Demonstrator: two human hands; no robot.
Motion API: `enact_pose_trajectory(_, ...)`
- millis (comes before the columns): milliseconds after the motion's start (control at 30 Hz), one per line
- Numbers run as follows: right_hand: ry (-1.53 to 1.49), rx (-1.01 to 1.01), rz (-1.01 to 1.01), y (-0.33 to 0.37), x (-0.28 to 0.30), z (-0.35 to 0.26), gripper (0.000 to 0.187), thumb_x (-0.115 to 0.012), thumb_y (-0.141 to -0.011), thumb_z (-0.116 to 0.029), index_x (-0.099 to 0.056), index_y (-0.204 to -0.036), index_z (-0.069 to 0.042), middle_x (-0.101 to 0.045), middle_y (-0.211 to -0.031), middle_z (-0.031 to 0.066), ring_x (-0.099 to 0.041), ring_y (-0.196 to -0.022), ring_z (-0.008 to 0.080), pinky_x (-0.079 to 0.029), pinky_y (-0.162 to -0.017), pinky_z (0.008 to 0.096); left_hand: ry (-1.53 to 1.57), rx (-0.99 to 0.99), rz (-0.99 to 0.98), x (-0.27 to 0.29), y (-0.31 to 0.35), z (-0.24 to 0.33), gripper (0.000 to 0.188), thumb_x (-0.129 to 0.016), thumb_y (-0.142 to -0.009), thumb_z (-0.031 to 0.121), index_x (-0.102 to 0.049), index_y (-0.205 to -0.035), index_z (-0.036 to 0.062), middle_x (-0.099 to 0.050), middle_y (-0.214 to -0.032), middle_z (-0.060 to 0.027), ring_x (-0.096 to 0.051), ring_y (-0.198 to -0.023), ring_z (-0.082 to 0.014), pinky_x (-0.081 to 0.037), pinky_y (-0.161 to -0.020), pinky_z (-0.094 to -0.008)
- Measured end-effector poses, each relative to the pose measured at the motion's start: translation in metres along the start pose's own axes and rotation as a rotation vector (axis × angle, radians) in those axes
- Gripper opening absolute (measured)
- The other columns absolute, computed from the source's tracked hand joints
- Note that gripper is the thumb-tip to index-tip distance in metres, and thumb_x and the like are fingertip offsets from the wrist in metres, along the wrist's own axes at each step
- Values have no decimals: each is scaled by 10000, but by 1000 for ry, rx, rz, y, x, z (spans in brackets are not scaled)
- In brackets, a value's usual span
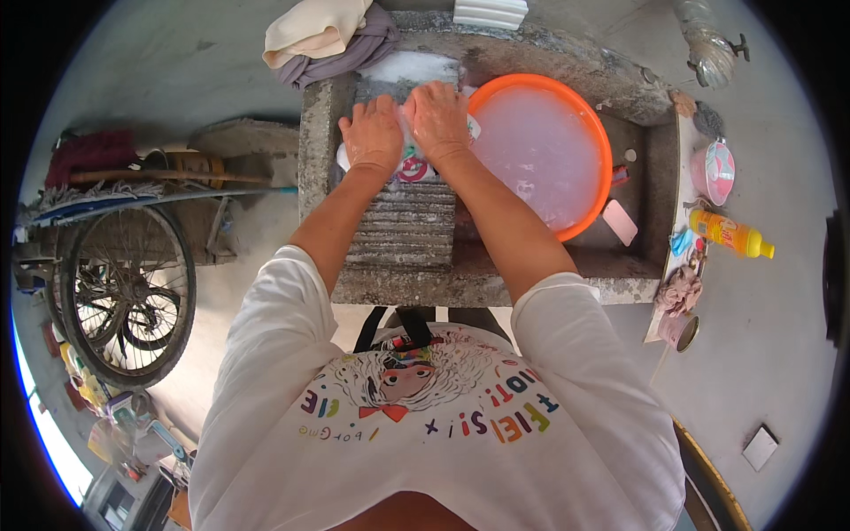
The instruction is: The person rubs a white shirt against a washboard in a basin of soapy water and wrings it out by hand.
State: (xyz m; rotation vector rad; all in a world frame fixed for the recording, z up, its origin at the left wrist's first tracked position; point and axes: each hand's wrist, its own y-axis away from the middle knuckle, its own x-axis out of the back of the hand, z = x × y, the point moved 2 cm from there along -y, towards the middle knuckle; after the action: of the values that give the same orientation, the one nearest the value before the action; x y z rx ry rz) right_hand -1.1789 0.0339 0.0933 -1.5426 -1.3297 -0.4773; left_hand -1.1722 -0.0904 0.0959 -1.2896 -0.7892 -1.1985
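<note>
My left hand [372,137] and my right hand [437,122] are side by side at the far part of a ridged stone washboard [400,232]. Both have their fingers curled over a wet white cloth with a red and green print [413,169]. Most of the cloth is hidden beneath my hands, and a bit of it pokes out at each side. White suds [412,66] lie on the stone just beyond my fingers. Right of my right hand, an orange basin [606,168] holds cloudy, soapy water.
The stone sink [655,195] surrounds the basin, with a pink bar [620,222] inside. Folded fabrics [319,34] rest on its far left corner. A yellow bottle [730,234], a pink cup [714,173] and a crumpled cloth [680,290] line the right ledge. A bicycle wheel [128,296] stands at left.
</note>
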Motion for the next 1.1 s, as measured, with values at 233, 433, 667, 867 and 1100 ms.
enact_pose_trajectory(233, -365, 109, -103, 112, 89, -47, 185, -638, -811, -253, -601, -822, -72, -602, -968, 116, -555, -976, 317, -419, -806, 471, 410, -251, -81, 77, 101, 12, 79, -550, -888, 166, -581, -888, 93, -621, -901, -106, -569, -915, -310, -415, -772, -456)
enact_pose_trajectory(433, 19, -39, 72, 0, 7, -3, 155, -630, -797, -232, -621, -821, -79, -627, -937, 118, -568, -967, 298, -413, -837, 464, -25, -57, 129, -1, -9, 2, 177, -499, -931, 229, -618, -912, 99, -625, -848, -83, -581, -875, -296, -420, -743, -469)
enact_pose_trajectory(667, -331, 105, -51, 74, 72, -24, 158, -598, -809, -203, -610, -887, -65, -618, -941, 98, -564, -920, 297, -409, -826, 459, 317, -161, -213, 56, 75, 14, 183, -545, -883, 281, -581, -859, 103, -615, -898, -99, -565, -877, -309, -420, -767, -477)
enact_pose_trajectory(867, -189, 63, -112, 40, 29, -7, 162, -581, -834, -228, -597, -913, -87, -612, -933, 84, -556, -939, 296, -390, -772, 463, 153, -186, -97, 18, 31, 3, 95, -568, -839, 203, -579, -843, 109, -601, -881, -93, -564, -879, -282, -413, -760, -454)
enact_pose_trajectory(1100, -259, -116, -324, 42, 13, -1, 197, -561, -869, -237, -658, -933, -78, -628, -1014, 107, -567, -1018, 301, -427, -850, 470, 68, 17, -341, 11, 31, 4, 225, -506, -933, 267, -637, -1020, 106, -639, -971, -91, -589, -944, -296, -430, -843, -464)
